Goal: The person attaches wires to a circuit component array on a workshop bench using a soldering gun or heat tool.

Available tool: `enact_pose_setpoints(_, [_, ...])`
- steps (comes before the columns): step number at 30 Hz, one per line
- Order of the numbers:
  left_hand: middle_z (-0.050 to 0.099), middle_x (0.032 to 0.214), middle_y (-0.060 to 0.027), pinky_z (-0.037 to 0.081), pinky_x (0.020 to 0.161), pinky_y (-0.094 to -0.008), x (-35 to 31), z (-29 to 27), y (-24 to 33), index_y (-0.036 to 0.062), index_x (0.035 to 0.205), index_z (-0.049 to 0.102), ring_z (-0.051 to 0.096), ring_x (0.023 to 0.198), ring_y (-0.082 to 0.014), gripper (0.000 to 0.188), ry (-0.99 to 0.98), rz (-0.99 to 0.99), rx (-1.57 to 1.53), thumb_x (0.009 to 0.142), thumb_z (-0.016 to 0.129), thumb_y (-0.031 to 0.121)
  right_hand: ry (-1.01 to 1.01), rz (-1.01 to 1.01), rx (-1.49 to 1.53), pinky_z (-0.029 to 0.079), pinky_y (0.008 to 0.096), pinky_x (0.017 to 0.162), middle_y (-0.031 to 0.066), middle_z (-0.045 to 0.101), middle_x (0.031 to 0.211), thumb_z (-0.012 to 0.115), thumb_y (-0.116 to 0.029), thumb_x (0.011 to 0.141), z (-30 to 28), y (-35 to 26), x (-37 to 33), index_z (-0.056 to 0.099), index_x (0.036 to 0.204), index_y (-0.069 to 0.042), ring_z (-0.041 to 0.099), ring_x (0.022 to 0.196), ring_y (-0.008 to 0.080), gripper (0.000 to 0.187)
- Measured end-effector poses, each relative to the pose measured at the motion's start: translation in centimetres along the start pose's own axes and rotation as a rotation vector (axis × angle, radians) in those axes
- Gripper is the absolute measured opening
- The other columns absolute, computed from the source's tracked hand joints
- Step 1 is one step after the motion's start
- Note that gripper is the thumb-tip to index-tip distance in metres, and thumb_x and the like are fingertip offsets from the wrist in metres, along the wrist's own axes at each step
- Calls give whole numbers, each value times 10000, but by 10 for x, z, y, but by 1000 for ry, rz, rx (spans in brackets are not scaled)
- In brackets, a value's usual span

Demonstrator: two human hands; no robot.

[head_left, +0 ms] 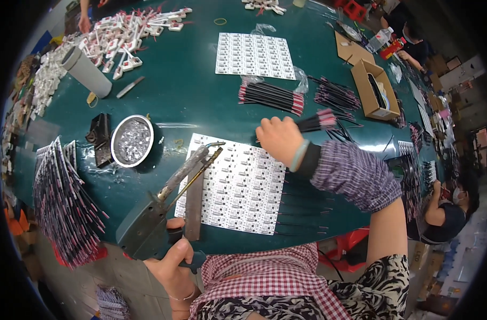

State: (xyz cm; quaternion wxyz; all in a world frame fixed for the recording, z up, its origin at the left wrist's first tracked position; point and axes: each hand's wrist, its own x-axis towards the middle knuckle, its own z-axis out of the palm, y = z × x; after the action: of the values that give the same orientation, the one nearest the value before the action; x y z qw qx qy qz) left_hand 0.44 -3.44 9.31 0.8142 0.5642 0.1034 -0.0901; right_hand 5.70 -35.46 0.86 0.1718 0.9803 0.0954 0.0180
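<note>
My left hand [171, 269] is closed round the handle of a dark soldering gun [143, 226]; its tip and feed tube reach over the upper left of a white circuit board panel [243, 186]. A flat metal bar [194, 205] lies along the panel's left side. Beyond the panel's far right corner, my right hand [280, 140] is closed on a bundle of black wires [310, 124] with reddish ends; its fingertips are partly hidden. Several thin black wires [305, 210] stick out from the panel's right edge.
A bowl of silvery bits [131, 141] stands left of the panel beside a black holder [99, 138]. Wired strips [62, 202] hang at the left edge. Farther off are a grey cylinder [89, 72], another panel [254, 56], wire bundles [270, 97] and a cardboard box [374, 90]. Other people work around.
</note>
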Motion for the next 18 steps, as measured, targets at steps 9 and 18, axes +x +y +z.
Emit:
enact_pose_setpoints(9, [673, 1117, -156, 440, 523, -246, 25, 22, -33, -28, 1345, 531, 571, 682, -126, 583, -157, -253, 51, 791, 692, -109, 442, 282, 678, 508, 375, 598, 87, 552, 807, 638, 89, 702, 5, -20, -80, 698, 1031, -21, 608, 740, 279, 352])
enact_pose_setpoints(18, [698, 1098, -118, 474, 551, -236, 32, 30, -75, -33, 1279, 608, 602, 709, -105, 535, -257, -210, 382, 765, 753, -75, 513, 311, 691, 529, 349, 605, 77, 653, 858, 657, 83, 662, 17, -26, -80, 707, 979, -15, 638, 765, 260, 336])
